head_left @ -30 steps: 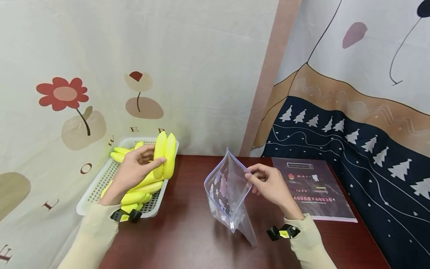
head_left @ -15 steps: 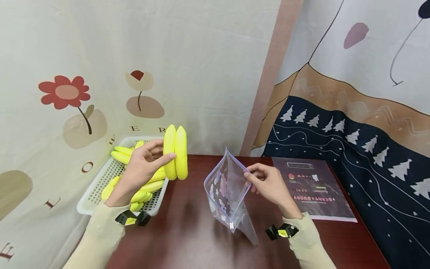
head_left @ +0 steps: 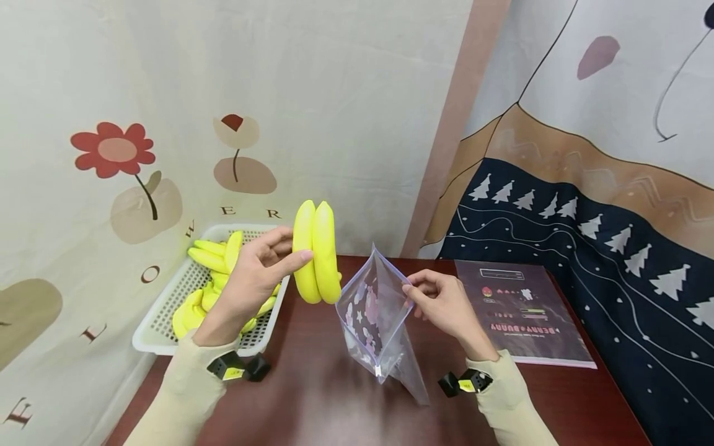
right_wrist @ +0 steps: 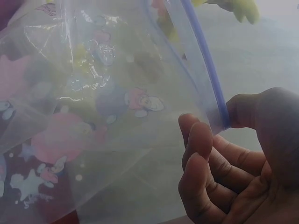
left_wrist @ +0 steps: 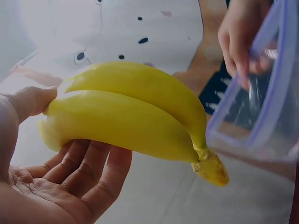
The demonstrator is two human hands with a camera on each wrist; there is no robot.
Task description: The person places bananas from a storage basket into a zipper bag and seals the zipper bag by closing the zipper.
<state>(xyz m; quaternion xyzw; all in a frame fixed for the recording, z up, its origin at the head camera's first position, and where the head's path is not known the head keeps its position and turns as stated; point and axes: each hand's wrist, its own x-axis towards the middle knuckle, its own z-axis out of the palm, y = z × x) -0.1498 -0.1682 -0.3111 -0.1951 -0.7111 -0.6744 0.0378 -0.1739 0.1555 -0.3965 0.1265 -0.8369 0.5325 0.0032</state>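
Note:
My left hand (head_left: 256, 269) grips a small bunch of yellow bananas (head_left: 315, 253) between thumb and fingers, held up just left of the bag's mouth. In the left wrist view two bananas (left_wrist: 126, 109) lie side by side, joined at a brownish stem end. A clear zip bag (head_left: 374, 316) with a purple edge and printed cartoon figures stands with its mouth spread wide. Its right rim is pinched by the thumb and fingers of my right hand (head_left: 446, 303). In the right wrist view the thumb presses the purple zip edge (right_wrist: 210, 70).
A white perforated basket (head_left: 158, 322) with several more bananas (head_left: 209, 257) stands at the left on the dark red table (head_left: 312, 396). A flat dark printed bag (head_left: 519, 316) lies at the right. Printed cloth hangs behind and along the right side.
My left hand has lifted the bananas away from the basket and carried them right, to beside the bag's mouth. The right hand keeps its pinch on the bag's rim, nearly still.

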